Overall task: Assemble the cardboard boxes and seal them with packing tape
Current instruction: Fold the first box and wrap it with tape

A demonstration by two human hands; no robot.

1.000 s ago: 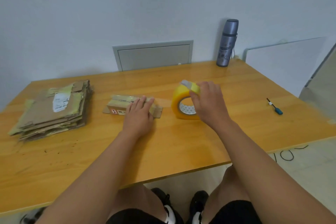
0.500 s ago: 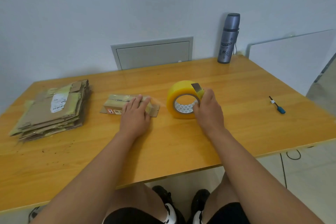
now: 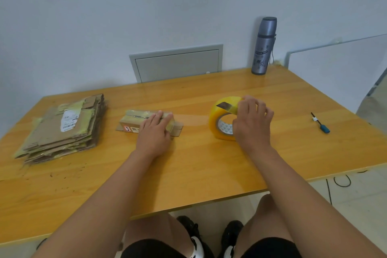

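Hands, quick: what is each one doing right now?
Left hand: open, straight fingers pressing flat on the small cardboard box.
Right hand: fingers curled round the yellow tape roll, gripping it.

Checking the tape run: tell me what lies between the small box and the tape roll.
In the head view, a clear strip of tape stretches from the small box to the tape roll, above bare table.

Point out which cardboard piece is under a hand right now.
The small folded box mid-table: the left hand lies flat on it. The flattened stack at far left lies untouched, bearing a white label.
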